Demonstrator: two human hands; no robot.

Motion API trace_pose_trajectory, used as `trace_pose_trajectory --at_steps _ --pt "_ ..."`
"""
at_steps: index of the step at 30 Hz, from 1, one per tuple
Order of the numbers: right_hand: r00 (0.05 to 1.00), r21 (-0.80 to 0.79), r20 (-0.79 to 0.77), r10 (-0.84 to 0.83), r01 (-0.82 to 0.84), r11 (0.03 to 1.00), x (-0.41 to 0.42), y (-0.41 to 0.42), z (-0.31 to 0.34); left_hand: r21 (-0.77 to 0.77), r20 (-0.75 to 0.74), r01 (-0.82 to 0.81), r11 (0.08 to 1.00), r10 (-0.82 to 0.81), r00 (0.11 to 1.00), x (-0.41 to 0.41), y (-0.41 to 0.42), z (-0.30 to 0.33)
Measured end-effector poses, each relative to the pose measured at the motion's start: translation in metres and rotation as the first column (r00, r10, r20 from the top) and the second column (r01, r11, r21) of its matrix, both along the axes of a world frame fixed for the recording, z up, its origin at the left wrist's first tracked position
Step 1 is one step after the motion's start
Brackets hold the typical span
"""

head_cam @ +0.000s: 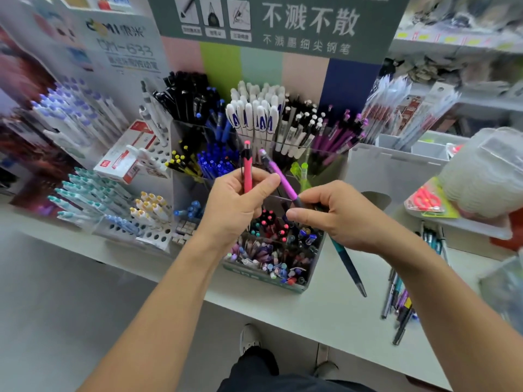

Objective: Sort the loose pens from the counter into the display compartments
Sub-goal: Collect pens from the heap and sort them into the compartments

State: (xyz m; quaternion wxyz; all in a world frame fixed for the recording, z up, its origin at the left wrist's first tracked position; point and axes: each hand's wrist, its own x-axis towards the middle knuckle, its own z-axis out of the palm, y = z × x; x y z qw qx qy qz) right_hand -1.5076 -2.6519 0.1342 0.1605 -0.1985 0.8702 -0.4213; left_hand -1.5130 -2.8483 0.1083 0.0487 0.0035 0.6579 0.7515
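My left hand (236,205) holds a pink pen (247,168) upright above the clear tiered pen display (317,250). My right hand (339,216) grips a purple pen (278,176) that slants up to the left, almost touching my left thumb. A dark teal pen (349,267) also sticks out below my right hand, pointing down to the right. Both hands hover over the display's middle compartments, which hold pink-tipped and mixed pens. Loose pens (399,304) lie on the white counter (325,315) at the right.
Further pen racks stand at the left (93,193) and back right (396,114). A red and white box (127,154) leans beside the display. Packaged red scissors (427,199) and a plastic-wrapped bundle (486,171) sit at the right. The counter's front edge runs diagonally below my arms.
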Motion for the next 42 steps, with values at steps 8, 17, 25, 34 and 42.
trace_pose_trajectory --at_steps 8,17,25,34,42 --pt "0.996 -0.037 0.09 0.025 -0.022 0.999 -0.003 0.008 -0.008 -0.089 -0.057 0.074 0.993 -0.079 0.995 0.0 0.015 0.0" --pt "0.948 -0.246 -0.197 -0.248 0.197 0.949 -0.018 0.021 0.023 -0.271 -0.168 0.144 0.952 -0.194 0.966 -0.019 0.033 0.016" --pt "0.759 -0.627 -0.219 -0.613 0.372 0.685 -0.037 0.048 0.045 0.009 -0.091 0.029 1.0 -0.028 0.995 -0.024 0.027 0.018" --pt "0.787 -0.005 -0.43 -0.442 0.487 0.873 -0.068 0.036 0.038 -0.119 -0.143 -0.017 0.993 -0.001 0.99 -0.011 0.003 -0.01" --pt "0.81 0.212 -0.405 -0.423 0.534 0.819 -0.077 0.017 0.05 -0.088 -0.176 -0.336 0.938 0.317 0.932 0.003 -0.005 -0.028"
